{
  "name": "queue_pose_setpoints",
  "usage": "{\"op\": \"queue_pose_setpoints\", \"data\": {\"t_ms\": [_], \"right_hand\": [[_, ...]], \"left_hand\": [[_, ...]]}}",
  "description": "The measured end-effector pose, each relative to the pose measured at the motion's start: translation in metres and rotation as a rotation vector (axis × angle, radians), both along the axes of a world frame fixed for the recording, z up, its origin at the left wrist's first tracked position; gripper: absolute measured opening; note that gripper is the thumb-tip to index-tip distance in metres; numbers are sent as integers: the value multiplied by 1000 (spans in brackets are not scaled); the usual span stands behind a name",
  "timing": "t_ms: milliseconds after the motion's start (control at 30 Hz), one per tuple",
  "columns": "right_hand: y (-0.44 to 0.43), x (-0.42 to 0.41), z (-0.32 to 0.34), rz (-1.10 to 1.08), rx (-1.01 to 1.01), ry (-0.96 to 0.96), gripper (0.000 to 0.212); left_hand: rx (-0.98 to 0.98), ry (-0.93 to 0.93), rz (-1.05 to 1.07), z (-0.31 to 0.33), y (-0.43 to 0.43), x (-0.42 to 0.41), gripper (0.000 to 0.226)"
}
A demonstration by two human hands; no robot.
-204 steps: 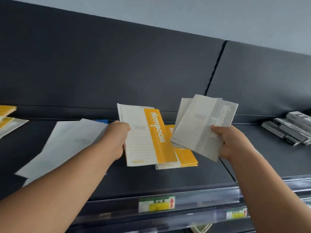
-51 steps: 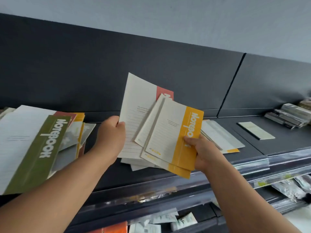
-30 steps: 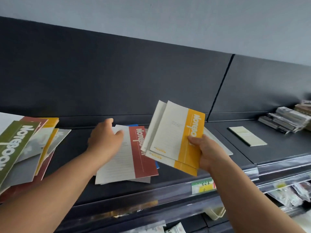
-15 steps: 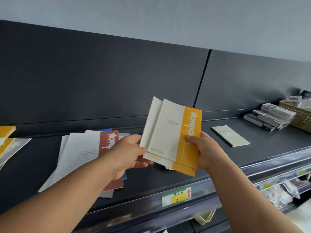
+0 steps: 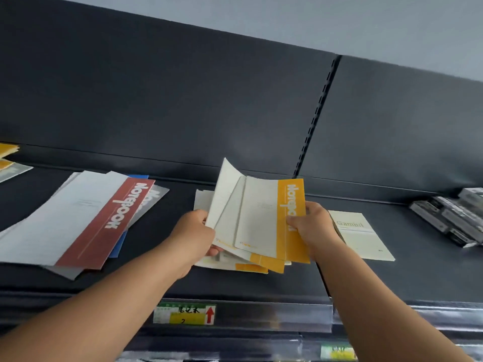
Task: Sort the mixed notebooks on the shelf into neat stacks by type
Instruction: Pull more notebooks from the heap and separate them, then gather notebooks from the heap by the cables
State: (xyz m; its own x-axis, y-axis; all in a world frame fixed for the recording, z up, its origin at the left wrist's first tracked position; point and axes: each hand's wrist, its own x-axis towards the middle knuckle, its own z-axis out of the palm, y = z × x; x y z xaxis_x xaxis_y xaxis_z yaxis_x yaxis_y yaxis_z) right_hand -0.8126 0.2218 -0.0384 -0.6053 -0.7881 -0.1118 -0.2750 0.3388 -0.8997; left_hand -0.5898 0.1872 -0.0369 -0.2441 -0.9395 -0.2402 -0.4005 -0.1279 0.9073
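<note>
A fanned bunch of white notebooks with yellow spines (image 5: 261, 218) hangs just above the dark shelf (image 5: 352, 280). My right hand (image 5: 311, 228) pinches the bunch at its yellow edge. My left hand (image 5: 196, 236) grips its white left edge. Under the bunch lies a small pile of yellow-spined notebooks (image 5: 243, 266). To the left a red-spined notebook (image 5: 104, 220) tops a loose pile with a grey notebook (image 5: 156, 197) and a blue one (image 5: 117, 246) beneath.
A cream booklet (image 5: 363, 239) marked Gambit lies flat on the shelf right of my right hand. Dark boxed items (image 5: 452, 215) are stacked at the far right. More notebooks (image 5: 7, 163) poke in at the far left. A price tag (image 5: 185, 314) sits on the shelf rail.
The red-spined notebook left my left hand and lies on the left pile. My left hand then joined the right on the yellow bunch, which has come down over the yellow pile.
</note>
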Motion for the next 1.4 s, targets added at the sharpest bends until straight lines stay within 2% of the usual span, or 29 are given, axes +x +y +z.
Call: {"op": "queue_pose_setpoints", "data": {"t_ms": [100,167,267,367,500,733,933,1100,1400], "right_hand": [[-6,-10,-6,36,58,160,39],[-7,-13,-11,64,102,219,47],[-8,-12,-18,137,164,319,61],[-7,-6,-19,193,209,423,57],[-9,5,-15,260,228,572,56],[-15,56,3,406,173,826,54],[-35,127,15,535,106,917,57],[-57,213,23,647,19,919,59],[-81,386,25,858,-129,811,57]], "left_hand": [[-49,-158,59,-5,0,-1,24],[-120,-370,50,-3,1,1,15],[-259,-665,18,-2,4,-1,34],[-366,-754,-17,-4,8,-3,55],[-455,-881,-80,-7,11,5,66],[-576,-968,-24,2,4,48,67],[-619,-1011,102,10,-2,124,69],[-582,-1067,215,20,-2,210,68],[-512,-1122,410,27,16,377,70]]}}
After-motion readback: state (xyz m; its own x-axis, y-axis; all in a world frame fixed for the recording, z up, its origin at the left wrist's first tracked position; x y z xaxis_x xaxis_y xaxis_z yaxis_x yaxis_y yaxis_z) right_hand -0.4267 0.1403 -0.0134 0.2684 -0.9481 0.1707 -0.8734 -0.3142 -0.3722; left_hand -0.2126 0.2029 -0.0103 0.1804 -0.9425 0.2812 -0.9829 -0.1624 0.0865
